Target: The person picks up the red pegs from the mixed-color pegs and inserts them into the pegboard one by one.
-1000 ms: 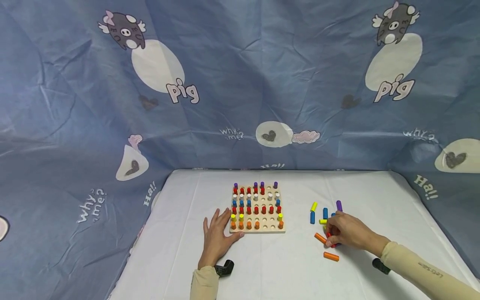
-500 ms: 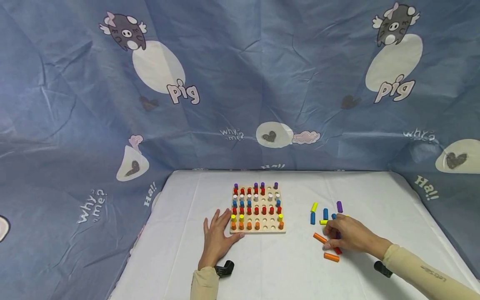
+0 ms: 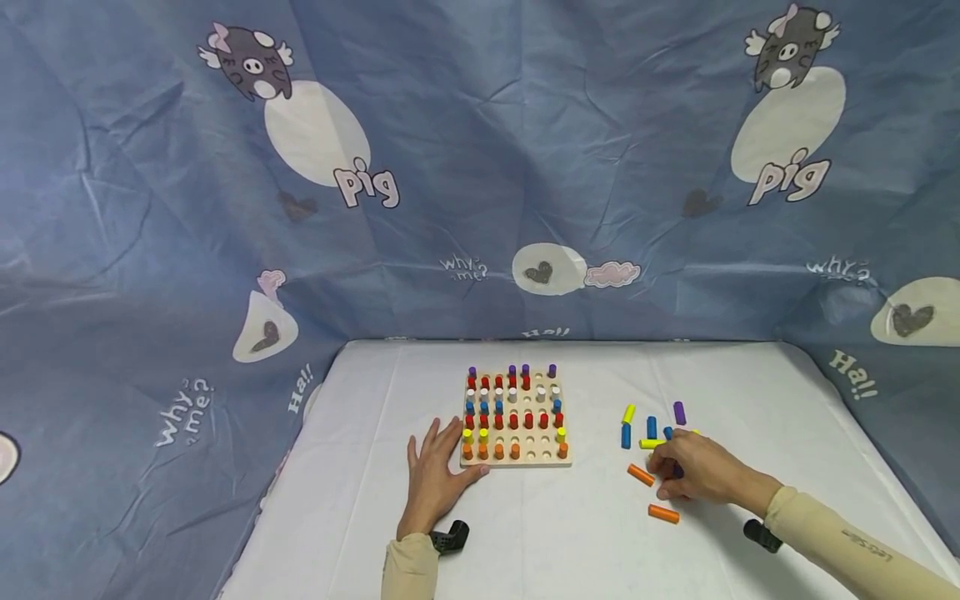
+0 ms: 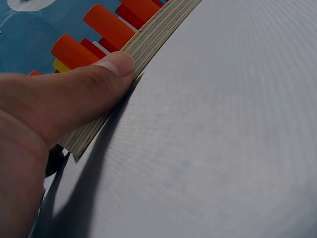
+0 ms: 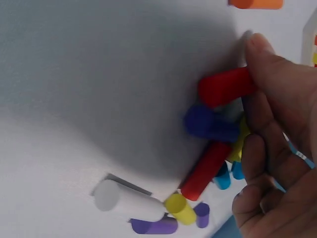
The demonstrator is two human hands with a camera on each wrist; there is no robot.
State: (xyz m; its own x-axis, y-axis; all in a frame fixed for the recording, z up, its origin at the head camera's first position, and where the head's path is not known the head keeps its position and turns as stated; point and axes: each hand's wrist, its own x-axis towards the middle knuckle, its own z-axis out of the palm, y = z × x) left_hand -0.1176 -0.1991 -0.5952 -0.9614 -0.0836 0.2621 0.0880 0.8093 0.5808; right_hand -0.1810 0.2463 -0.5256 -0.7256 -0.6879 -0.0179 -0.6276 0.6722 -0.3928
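Observation:
A wooden peg board [image 3: 534,457] stands mid-table, filled with purple, red, white, blue, yellow and orange pegs, with some holes bare near its front. My left hand [image 3: 435,475] lies flat on the cloth at the board's front left corner. Its thumb [image 4: 64,99] presses against the board's edge [image 4: 153,39]. My right hand [image 3: 675,475] is curled over a heap of loose pegs to the right. It pinches a red peg [image 5: 225,87] between thumb and fingers. A dark blue peg [image 5: 208,124] and a second red peg [image 5: 205,168] lie under the palm.
Two orange pegs [image 3: 641,475] [image 3: 663,513] lie in front of the right hand. Yellow [image 3: 628,413], blue [image 3: 625,435] and purple [image 3: 678,412] pegs lie behind it. A white peg [image 5: 126,201] lies apart from the heap. Blue patterned cloth walls in the white table [image 3: 570,542].
The red peg seen on the table under the right hand half a second ago is now hidden in its fingers. The right hand has shifted slightly. The left hand has not moved.

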